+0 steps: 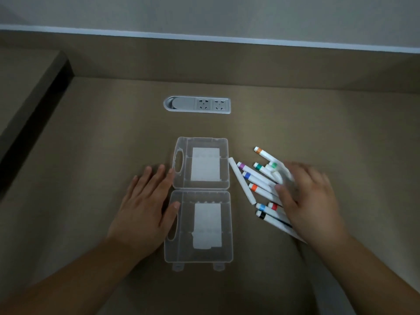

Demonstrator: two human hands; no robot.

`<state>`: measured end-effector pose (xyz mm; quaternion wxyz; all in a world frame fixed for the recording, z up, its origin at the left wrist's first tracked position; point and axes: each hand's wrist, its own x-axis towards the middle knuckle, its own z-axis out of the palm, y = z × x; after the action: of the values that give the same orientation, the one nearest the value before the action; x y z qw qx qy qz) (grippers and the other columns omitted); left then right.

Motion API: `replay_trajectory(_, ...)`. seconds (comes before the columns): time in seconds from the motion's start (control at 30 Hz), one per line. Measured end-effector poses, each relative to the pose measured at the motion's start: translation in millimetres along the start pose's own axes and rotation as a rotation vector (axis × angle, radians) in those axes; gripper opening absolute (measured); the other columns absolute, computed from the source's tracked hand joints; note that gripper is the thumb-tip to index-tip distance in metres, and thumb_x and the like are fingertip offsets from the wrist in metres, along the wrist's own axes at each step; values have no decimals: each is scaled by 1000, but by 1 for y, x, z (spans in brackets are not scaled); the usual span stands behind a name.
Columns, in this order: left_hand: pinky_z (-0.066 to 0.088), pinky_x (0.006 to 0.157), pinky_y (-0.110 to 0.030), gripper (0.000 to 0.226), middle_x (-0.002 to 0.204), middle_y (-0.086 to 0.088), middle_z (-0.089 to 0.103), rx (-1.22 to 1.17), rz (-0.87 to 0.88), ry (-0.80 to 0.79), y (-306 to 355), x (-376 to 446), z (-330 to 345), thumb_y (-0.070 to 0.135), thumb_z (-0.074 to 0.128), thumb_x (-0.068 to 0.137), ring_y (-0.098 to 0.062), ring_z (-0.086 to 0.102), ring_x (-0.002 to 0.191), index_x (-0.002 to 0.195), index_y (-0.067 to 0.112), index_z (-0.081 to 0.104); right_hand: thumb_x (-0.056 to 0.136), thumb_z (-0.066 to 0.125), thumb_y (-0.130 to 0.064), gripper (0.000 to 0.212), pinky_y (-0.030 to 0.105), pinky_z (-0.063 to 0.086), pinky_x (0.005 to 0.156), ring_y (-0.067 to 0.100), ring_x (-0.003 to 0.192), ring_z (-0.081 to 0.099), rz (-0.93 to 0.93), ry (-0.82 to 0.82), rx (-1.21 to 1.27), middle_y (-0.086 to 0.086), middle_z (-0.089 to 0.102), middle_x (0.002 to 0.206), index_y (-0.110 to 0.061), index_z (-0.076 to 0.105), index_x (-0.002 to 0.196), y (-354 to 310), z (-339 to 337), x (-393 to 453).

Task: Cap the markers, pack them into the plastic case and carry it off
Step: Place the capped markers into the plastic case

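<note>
Clear hinged plastic case (200,201) lies fully open on the brown desk (91,144), hinge running left-right, ready for loading. My left hand (145,201) lies flat with straight fingers, steadying its left rim. My right hand (306,196), fingers spread, covers the white colour-banded markers (256,180) just right, probably gathering; they point up-left.

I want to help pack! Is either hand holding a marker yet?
No. The left hand lies flat beside the plastic case; the right hand hovers blurred over the markers, gripping nothing visible.
</note>
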<state>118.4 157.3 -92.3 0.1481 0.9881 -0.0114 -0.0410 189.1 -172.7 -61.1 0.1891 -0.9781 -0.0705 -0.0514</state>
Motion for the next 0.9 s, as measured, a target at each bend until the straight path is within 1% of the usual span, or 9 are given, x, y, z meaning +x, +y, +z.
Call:
replay_trajectory(0.1, 2, 126, -41, 69, 167, 9, 2, -11, -1, 1, 1, 1, 0, 62, 13, 97, -9, -12, 153, 159, 35, 1, 80, 71, -34, 24, 36, 45, 84, 26, 90, 56, 90, 58, -57, 1, 63, 98, -19, 71, 98, 12, -9, 9)
replay_trajectory(0.17, 3, 126, -42, 70, 167, 8, 5, -17, 2, 9, 1, 2, 0, 62, 14, 97, -9, -10, 154, 159, 33, 4, 75, 78, -35, 18, 31, 46, 77, 20, 82, 57, 128, 2, -62, -5, 61, 87, -22, 71, 86, 16, -11, 11)
replay_trajectory(0.43, 7, 126, -45, 71, 167, 7, 7, -20, 2, -6, 2, 2, -2, 62, 14, 96, -11, -7, 154, 159, 30, 6, 78, 76, -29, 9, 29, 49, 67, 11, 70, 57, 120, -123, 11, -12, 57, 78, -29, 67, 79, 6, -14, 14)
replay_trajectory(0.5, 6, 126, -44, 71, 167, 7, 7, -22, 7, 1, 2, 2, -1, 62, 15, 96, -10, -7, 154, 159, 30, 7, 81, 75, -26, 14, 26, 48, 62, 8, 65, 58, 213, -123, 171, -9, 61, 75, -28, 63, 74, 1, -20, 16)
replay_trajectory(0.57, 6, 126, -44, 70, 167, 8, 8, -28, 4, 10, 1, 2, -1, 60, 17, 97, -10, -7, 154, 160, 30, 9, 84, 72, -25, 11, 19, 46, 53, 5, 53, 56, 372, -145, 439, -4, 66, 70, -22, 65, 76, -3, -29, 18)
replay_trajectory(0.7, 7, 126, -44, 69, 167, 6, 11, -19, 9, 15, 2, 1, 0, 58, 19, 98, -12, -4, 155, 160, 30, 10, 87, 68, -15, 3, 30, 50, 61, 14, 63, 60, 588, -319, 1085, 6, 66, 71, -13, 71, 89, -20, -39, 20)
replay_trajectory(0.73, 7, 126, -44, 69, 167, 5, 12, -21, 9, 16, 2, 1, 0, 58, 20, 98, -13, -3, 155, 160, 30, 11, 89, 65, -10, 7, 30, 52, 60, 15, 65, 64, 627, -352, 1216, 8, 67, 73, -10, 70, 95, -26, -38, 20)
replay_trajectory(0.83, 8, 126, -44, 69, 167, 5, 13, -20, 8, 17, 2, 2, -1, 57, 20, 97, -14, -2, 155, 160, 29, 12, 92, 58, -3, 16, 25, 56, 55, 14, 71, 70, 672, -432, 1364, 7, 70, 72, -5, 68, 105, -43, -33, 19)
replay_trajectory(0.9, 8, 126, -44, 69, 167, 6, 12, -19, 7, 17, 2, 2, -1, 57, 20, 97, -14, -2, 155, 160, 30, 11, 92, 59, -3, 18, 32, 57, 64, 20, 78, 67, 658, -456, 1344, 7, 70, 74, -6, 69, 106, -50, -28, 18)
